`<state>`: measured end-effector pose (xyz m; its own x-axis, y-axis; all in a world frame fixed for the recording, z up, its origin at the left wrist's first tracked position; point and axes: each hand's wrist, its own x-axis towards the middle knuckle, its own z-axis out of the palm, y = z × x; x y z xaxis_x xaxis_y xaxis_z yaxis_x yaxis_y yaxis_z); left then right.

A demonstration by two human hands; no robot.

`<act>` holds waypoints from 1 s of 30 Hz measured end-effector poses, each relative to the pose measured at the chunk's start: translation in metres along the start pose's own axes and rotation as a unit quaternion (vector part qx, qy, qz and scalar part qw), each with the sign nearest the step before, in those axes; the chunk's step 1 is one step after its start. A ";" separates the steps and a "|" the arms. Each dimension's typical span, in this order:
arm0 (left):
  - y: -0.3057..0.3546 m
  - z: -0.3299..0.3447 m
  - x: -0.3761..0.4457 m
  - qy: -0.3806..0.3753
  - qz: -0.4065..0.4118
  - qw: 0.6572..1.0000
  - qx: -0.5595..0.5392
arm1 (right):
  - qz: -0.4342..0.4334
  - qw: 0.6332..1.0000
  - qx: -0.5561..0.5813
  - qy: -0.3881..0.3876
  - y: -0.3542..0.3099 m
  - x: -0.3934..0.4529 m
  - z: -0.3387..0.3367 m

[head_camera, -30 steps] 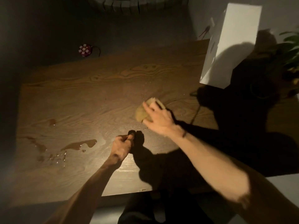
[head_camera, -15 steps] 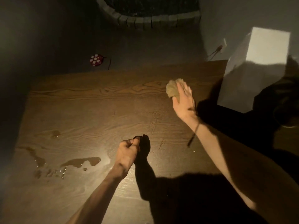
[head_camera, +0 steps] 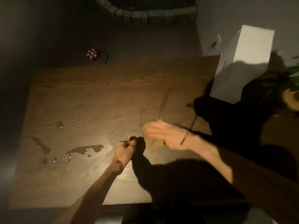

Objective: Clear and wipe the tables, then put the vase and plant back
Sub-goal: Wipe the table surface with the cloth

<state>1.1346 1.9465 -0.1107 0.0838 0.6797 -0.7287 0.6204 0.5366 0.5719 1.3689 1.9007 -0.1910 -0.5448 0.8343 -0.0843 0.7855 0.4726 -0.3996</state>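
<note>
Dragging the cloth (head_camera: pixel 152 139) back from the table's (head_camera: pixel 97 97) far right corner, the flat-fingered right hand (head_camera: pixel 168 135) nears the fisted, empty-looking left hand (head_camera: pixel 123 152), while puddles (head_camera: pixel 85 149) toward the left edge remain unwiped.

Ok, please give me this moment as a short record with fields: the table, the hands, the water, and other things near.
table: wooden table, wet in places
right hand: right hand flat on a yellow sponge, blurred, near the table's middle
left hand: left hand curled into a fist on the table; whether it holds anything cannot be told
water: puddles at the left, not yet wiped
box: white box at the far right corner
plant: plant at the right edge, partly in view
</note>
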 end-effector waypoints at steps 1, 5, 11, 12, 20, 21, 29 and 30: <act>0.001 0.001 -0.001 -0.007 0.006 1.000 0.014 | 0.046 0.998 0.035 0.024 0.020 0.001 -0.007; -0.001 0.008 -0.006 -0.041 0.036 0.996 0.064 | 0.249 0.959 0.100 0.093 0.075 -0.015 -0.024; -0.036 0.014 -0.015 -0.118 0.061 0.982 0.133 | 0.303 0.926 0.135 0.178 -0.004 -0.058 0.014; -0.042 0.014 -0.018 -0.132 0.063 0.977 0.153 | 0.318 0.919 0.143 0.182 -0.023 -0.066 0.019; -0.087 -0.030 -0.032 -0.242 0.107 0.935 0.237 | 0.449 0.822 0.100 0.337 -0.162 -0.090 0.090; -0.091 -0.040 -0.033 -0.238 0.112 0.933 0.245 | 0.458 0.810 0.085 0.356 -0.181 -0.082 0.098; -0.119 -0.120 -0.036 -0.169 0.088 0.938 0.289 | 0.470 0.809 0.185 0.299 -0.297 0.040 0.132; -0.118 -0.127 -0.037 -0.171 0.092 0.938 0.288 | 0.451 0.817 0.221 0.283 -0.307 0.053 0.128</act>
<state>0.9593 1.9214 -0.1032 0.4136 0.4817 -0.7725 0.8816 -0.0002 0.4719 1.0616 1.7631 -0.1901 0.5193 0.8429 -0.1409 0.5408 -0.4518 -0.7095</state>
